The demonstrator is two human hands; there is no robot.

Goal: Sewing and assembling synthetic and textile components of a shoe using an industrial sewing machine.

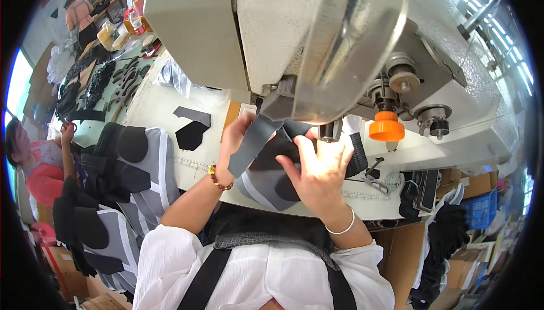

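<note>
"Where's the work?"

"On the near side of the sewing machine (192,27): a black-and-grey fabric piece (262,182), with a dark grey strip (253,147) slanting over its left side."

"And the left hand (238,133)?"

"Just left of the machine's head, curled behind the strip. Its fingertips are hidden, so I can't tell how far it's closed or how firmly it holds."

"The right hand (320,177)?"

"In front of the machine's head, palm down, thumb spread well apart from the fingers, resting on the fabric piece, not clasping it."

"Anything nearby?"

"Dark cut pieces (192,135) left of the machine; grey-and-black panels (152,157) further left."
</note>
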